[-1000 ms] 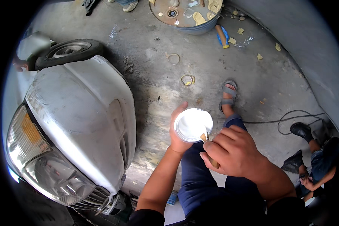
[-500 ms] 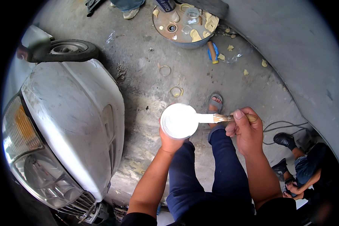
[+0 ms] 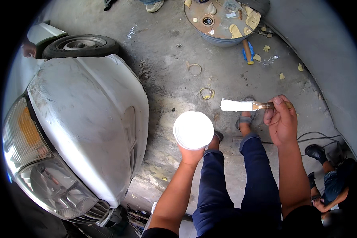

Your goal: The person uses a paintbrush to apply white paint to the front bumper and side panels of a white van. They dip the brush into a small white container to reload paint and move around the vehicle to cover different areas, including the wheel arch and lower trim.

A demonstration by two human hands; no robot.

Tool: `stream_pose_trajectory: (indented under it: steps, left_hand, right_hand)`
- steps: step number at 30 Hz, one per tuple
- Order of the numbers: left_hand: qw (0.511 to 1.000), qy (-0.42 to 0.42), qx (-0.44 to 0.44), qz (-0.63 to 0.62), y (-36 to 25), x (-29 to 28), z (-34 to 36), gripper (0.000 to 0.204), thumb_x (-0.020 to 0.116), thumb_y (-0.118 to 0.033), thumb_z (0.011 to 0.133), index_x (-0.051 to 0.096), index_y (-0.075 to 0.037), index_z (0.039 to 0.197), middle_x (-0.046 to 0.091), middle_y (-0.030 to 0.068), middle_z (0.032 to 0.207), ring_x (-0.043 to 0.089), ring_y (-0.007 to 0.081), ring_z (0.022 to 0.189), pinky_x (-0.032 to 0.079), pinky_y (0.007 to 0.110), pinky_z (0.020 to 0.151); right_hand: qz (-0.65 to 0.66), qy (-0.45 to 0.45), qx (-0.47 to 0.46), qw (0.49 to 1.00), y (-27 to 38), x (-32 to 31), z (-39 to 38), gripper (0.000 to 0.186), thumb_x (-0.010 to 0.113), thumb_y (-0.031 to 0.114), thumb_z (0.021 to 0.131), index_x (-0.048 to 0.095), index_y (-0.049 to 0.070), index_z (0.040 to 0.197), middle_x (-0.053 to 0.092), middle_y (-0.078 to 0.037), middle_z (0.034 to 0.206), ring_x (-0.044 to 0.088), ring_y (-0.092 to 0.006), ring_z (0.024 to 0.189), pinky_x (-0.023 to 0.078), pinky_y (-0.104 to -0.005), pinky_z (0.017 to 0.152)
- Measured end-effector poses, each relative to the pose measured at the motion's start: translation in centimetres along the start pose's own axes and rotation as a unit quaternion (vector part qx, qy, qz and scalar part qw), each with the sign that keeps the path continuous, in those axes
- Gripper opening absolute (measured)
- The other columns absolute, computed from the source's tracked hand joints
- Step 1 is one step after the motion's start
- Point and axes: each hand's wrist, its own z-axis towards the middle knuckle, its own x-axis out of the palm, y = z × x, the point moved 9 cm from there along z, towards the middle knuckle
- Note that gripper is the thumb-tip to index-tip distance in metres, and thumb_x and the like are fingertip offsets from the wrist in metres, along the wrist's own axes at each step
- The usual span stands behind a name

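Note:
A small round container filled with white paint (image 3: pixel 193 130) is held from beneath by my left hand (image 3: pixel 191 154), just above my legs. My right hand (image 3: pixel 282 119) grips a wooden-handled brush (image 3: pixel 261 105) with its fingertips, held level above and right of the container. The brush head (image 3: pixel 236 104) is coated thickly in white and is apart from the container. Left of my left hand lies the white front corner of a car (image 3: pixel 79 107), with scuff marks and a headlamp (image 3: pixel 29 127) with an amber section.
A drum top (image 3: pixel 216 29) with dried putty stands ahead near someone's shoe (image 3: pixel 154 6). A wheel (image 3: pixel 81 43) sits beyond the car, with another person's hand (image 3: pixel 29 49) beside it. A grey covered surface (image 3: pixel 321 47) curves along the right. A seated person (image 3: pixel 332 186) and cables (image 3: pixel 317 135) are lower right.
My right hand has drawn the brush out of the white container, moving it rightward and up. My left hand has stayed on the container, which shifted slightly in view with the scene.

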Motion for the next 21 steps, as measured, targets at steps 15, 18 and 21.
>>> stream_pose_trajectory:
  steps: [15, 18, 21]
  left_hand:
    - [0.983, -0.157, -0.068, -0.063, 6.8, -8.9, -1.6, 0.072, 0.064, -0.026, 0.078, 0.025, 0.0, 0.132, 0.044, 0.0182, 0.129, 0.044, 0.0304, 0.118, 0.032, 0.04, 0.101]
    - [0.973, -0.194, -0.083, -0.091, 8.5, -9.8, -2.9, 0.077, 0.063, -0.03, 0.079, 0.019, 0.0, 0.134, 0.043, 0.0211, 0.13, 0.043, 0.0325, 0.119, 0.029, 0.042, 0.103]
    - [0.978, -0.167, -0.106, -0.066, 9.0, -10.2, -3.1, 0.08, 0.063, -0.033, 0.078, 0.017, 0.001, 0.134, 0.04, 0.0222, 0.132, 0.043, 0.0345, 0.119, 0.028, 0.043, 0.103]
  right_hand:
    - [-0.067, 0.154, 0.128, 0.977, -23.9, 20.7, 17.0, 0.016, 0.057, 0.019, 0.086, 0.06, 0.005, 0.093, 0.061, -0.004, 0.083, 0.057, -0.011, 0.074, 0.046, -0.0258, 0.066]
    - [-0.061, 0.177, 0.127, 0.974, -26.0, 24.8, 18.8, 0.017, 0.057, 0.019, 0.086, 0.06, 0.006, 0.097, 0.062, -0.004, 0.086, 0.058, -0.0116, 0.078, 0.047, -0.0255, 0.069]
    - [-0.06, 0.183, 0.114, 0.975, -26.5, 27.4, 20.4, 0.018, 0.056, 0.019, 0.085, 0.059, 0.007, 0.097, 0.062, -0.003, 0.088, 0.058, -0.0115, 0.08, 0.047, -0.0255, 0.069]
